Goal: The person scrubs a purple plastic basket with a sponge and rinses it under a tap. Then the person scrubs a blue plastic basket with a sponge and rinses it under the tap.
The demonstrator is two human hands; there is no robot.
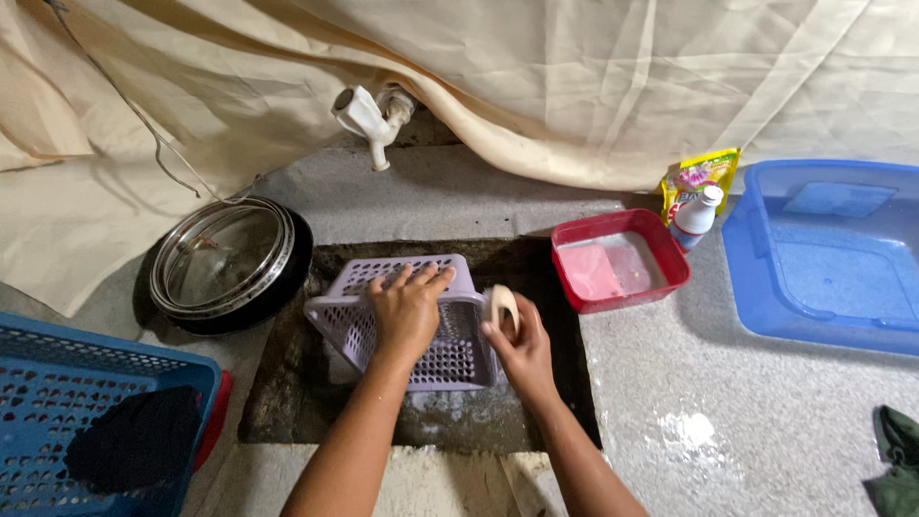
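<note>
A pale lilac perforated plastic basket (356,311) lies tipped on its side in a dark, wet floor recess (287,402). My left hand (410,308) rests on top of the basket with fingers spread over its wall, gripping it. My right hand (522,347) is at the basket's right end, closed around a pale cream sponge (501,306) pressed against the basket's side.
A white tap (369,120) juts from the wall under a beige tarp. A black pan with a glass lid (230,263) sits left, a blue crate (86,421) at lower left. A red tub with a pink sponge (617,260), a bottle (696,215) and a blue basin (828,254) stand right.
</note>
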